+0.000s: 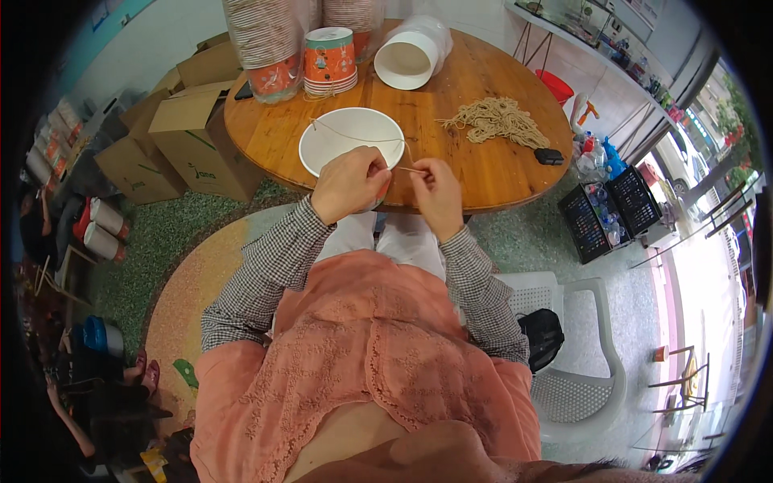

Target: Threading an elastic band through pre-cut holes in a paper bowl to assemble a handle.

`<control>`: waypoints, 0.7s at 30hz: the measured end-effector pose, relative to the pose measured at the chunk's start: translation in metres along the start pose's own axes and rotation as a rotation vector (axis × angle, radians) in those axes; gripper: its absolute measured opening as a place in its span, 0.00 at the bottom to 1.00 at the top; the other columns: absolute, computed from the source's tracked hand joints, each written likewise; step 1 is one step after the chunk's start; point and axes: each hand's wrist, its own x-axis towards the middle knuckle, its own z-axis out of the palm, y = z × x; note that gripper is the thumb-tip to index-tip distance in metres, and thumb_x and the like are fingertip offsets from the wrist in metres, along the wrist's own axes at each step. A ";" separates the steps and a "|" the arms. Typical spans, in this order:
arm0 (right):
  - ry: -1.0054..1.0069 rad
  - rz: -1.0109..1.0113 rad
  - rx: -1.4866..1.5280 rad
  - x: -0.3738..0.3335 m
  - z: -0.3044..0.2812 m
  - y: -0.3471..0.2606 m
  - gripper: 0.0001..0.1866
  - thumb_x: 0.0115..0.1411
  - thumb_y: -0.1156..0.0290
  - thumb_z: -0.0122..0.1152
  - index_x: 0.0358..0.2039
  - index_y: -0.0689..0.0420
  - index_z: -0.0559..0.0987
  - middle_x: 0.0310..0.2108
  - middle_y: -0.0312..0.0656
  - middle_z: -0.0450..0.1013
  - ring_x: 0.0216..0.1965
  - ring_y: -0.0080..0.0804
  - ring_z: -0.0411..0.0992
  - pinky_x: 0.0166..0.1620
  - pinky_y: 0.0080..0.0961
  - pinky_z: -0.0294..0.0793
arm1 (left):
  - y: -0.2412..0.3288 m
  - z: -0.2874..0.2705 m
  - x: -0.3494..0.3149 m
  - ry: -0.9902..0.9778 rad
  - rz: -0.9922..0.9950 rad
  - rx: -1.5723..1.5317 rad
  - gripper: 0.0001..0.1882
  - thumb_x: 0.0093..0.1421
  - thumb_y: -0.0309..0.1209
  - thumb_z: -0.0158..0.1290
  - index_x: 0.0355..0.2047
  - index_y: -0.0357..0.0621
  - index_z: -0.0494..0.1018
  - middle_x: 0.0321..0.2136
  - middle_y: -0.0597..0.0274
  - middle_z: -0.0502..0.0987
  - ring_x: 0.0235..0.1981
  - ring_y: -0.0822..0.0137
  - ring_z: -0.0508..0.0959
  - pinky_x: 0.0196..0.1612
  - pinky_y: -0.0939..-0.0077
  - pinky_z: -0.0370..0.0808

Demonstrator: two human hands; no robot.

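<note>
A white-lined paper bucket (332, 143) stands at the near edge of the round table, its mouth facing up. A thin tan cord (366, 138) runs loosely across that mouth and comes down to my hands at the near rim. My left hand (348, 185) is closed in a pinch at the rim, apparently on the cord; its fingertips are partly hidden. Just to the right, my right hand (440, 198) pinches a short stretch of the cord between thumb and fingers. A heap of similar tan cords (501, 121) lies on the right of the table.
On the wooden table (451, 173) stand tall stacks of paper buckets (270, 48), a short orange stack (330, 60) and white buckets lying on their side (407, 60). A small black object (549, 156) lies by the cords. Cardboard boxes (201, 137), a black crate (592, 221) and a white plastic chair (600, 346) surround me.
</note>
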 end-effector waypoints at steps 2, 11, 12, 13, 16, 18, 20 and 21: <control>0.019 -0.037 -0.054 0.012 -0.010 0.000 0.06 0.57 0.78 0.57 0.36 0.63 0.75 0.32 0.42 0.71 0.31 0.28 0.73 0.35 0.22 0.72 | 0.002 0.002 0.001 0.021 -0.010 0.003 0.09 0.53 0.33 0.54 0.28 0.39 0.75 0.27 0.51 0.77 0.31 0.50 0.77 0.34 0.60 0.72; -0.020 -0.493 -0.211 0.055 0.001 -0.025 0.06 0.54 0.76 0.57 0.34 0.59 0.76 0.35 0.44 0.73 0.38 0.43 0.72 0.40 0.32 0.72 | 0.000 0.004 0.003 0.095 -0.030 -0.037 0.09 0.53 0.33 0.53 0.28 0.40 0.75 0.25 0.52 0.78 0.29 0.50 0.78 0.33 0.61 0.73; -0.090 -0.481 -0.191 0.055 0.003 -0.024 0.06 0.55 0.75 0.58 0.34 0.59 0.76 0.34 0.44 0.73 0.38 0.43 0.72 0.41 0.33 0.71 | 0.000 0.003 0.003 0.096 -0.034 -0.046 0.09 0.53 0.33 0.52 0.28 0.41 0.75 0.25 0.52 0.78 0.29 0.50 0.78 0.33 0.61 0.73; -0.092 -0.483 -0.191 0.055 0.004 -0.023 0.06 0.55 0.75 0.58 0.34 0.59 0.76 0.34 0.44 0.73 0.38 0.43 0.72 0.41 0.33 0.71 | 0.000 0.003 0.003 0.098 -0.035 -0.046 0.09 0.53 0.33 0.52 0.28 0.41 0.75 0.25 0.52 0.78 0.29 0.50 0.78 0.33 0.61 0.73; -0.171 -0.329 -0.112 0.054 0.005 -0.020 0.07 0.55 0.73 0.58 0.34 0.59 0.76 0.32 0.45 0.74 0.39 0.44 0.72 0.42 0.34 0.71 | -0.001 0.002 0.007 0.103 -0.048 -0.050 0.09 0.54 0.33 0.52 0.29 0.40 0.75 0.25 0.52 0.78 0.29 0.50 0.78 0.33 0.60 0.74; -0.207 -0.240 -0.039 0.053 0.005 -0.020 0.07 0.56 0.73 0.57 0.35 0.60 0.76 0.33 0.46 0.74 0.37 0.44 0.73 0.41 0.34 0.71 | -0.007 0.003 0.008 0.084 -0.076 -0.058 0.12 0.56 0.36 0.50 0.33 0.40 0.76 0.26 0.51 0.78 0.29 0.50 0.78 0.34 0.60 0.74; -0.212 -0.238 -0.029 0.051 0.004 -0.023 0.07 0.56 0.73 0.57 0.35 0.60 0.76 0.33 0.47 0.74 0.36 0.44 0.73 0.40 0.34 0.72 | -0.009 0.002 0.011 0.032 -0.056 -0.071 0.14 0.56 0.37 0.49 0.35 0.39 0.76 0.27 0.49 0.78 0.30 0.50 0.78 0.35 0.60 0.74; -0.217 -0.237 -0.016 0.050 0.003 -0.025 0.07 0.56 0.73 0.57 0.35 0.61 0.76 0.33 0.47 0.74 0.35 0.44 0.73 0.39 0.33 0.72 | -0.011 0.002 0.013 -0.020 -0.035 -0.081 0.17 0.57 0.39 0.48 0.38 0.39 0.76 0.28 0.47 0.78 0.30 0.50 0.78 0.36 0.60 0.74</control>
